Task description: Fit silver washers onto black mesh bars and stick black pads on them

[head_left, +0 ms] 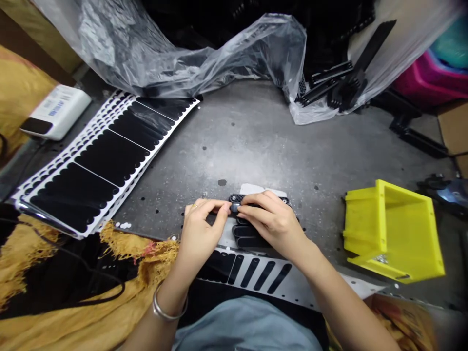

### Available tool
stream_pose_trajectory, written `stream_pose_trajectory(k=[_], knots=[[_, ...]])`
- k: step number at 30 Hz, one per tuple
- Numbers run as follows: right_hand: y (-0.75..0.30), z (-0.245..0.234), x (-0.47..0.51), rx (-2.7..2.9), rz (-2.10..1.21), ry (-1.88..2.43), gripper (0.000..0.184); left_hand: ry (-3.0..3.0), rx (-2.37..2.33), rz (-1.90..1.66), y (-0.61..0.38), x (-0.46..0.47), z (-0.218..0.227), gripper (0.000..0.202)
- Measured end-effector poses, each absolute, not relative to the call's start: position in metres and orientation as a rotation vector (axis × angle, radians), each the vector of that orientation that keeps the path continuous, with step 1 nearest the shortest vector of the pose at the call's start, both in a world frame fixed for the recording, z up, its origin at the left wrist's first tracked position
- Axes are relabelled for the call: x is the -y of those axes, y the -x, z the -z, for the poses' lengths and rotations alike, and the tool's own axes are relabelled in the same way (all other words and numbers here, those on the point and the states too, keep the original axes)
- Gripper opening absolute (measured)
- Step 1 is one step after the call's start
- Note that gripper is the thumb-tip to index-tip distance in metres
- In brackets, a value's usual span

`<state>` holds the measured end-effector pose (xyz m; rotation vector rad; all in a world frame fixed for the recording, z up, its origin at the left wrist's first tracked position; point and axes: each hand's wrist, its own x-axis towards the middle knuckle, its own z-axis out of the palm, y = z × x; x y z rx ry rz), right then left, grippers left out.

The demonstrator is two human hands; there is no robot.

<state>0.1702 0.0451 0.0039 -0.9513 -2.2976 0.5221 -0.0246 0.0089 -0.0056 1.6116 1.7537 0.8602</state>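
Observation:
My left hand (201, 226), with a ring and a metal bangle, pinches thumb and index finger at the left end of a small dark glossy piece (235, 207). From the other side, my right hand (274, 219) grips the same piece with its fingertips. What exactly it is, I cannot make out. Just behind it lies a black plastic bar (237, 198) with a round hole, partly covered by my right fingers. Under my hands are black rounded oblong parts (250, 236). Nearest my body, a white backing sheet (292, 287) carries black oblong stickers (250, 272).
A stack of black sticker sheets (113, 151) lies at left beside a white box-shaped device (58, 112). Clear plastic film (204, 63) drapes along the back, with black parts (343, 85) at its right. A yellow bin (361, 224) stands at right on the grey table (248, 131).

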Motion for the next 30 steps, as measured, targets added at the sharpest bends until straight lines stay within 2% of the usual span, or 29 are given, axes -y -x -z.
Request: stream_pose_trajectory(k=[5, 8, 11, 18, 20, 22, 26, 30], knots=[[-0.181, -0.013, -0.043, 2.345, -0.474, 1.051, 0.02, -1.555, -1.759, -0.813, 0.025, -0.016, 0.005, 0.017], [-0.21, -0.022, -0.042, 2.254, -0.625, 1.237, 0.021, -1.553, -1.743, -0.81, 0.026, -0.017, 0.005, 0.018], [-0.236, -0.024, -0.041, 2.067, -0.824, 1.326, 0.013, -1.531, -1.733, -0.82, 0.028, -0.016, 0.007, 0.02], [-0.242, -0.009, -0.042, 1.988, -0.894, 1.279, 0.014, -1.548, -1.755, -0.81, 0.028, -0.021, 0.01, 0.023], [-0.241, -0.008, -0.042, 2.02, -0.851, 1.273, 0.015, -1.57, -1.768, -0.787, 0.028, -0.021, 0.007, 0.025], [-0.242, -0.011, -0.038, 2.045, -0.668, 1.264, 0.017, -1.578, -1.788, -0.743, 0.03, -0.016, 0.001, 0.026], [-0.249, -0.026, -0.002, 1.929, -0.318, 1.355, 0.033, -1.7, -1.728, -0.543, 0.044, 0.02, -0.017, 0.029], [-0.24, -0.034, 0.052, 1.943, -0.551, 1.325, 0.03, -2.016, -1.449, -0.422, 0.045, 0.058, -0.03, 0.017]])
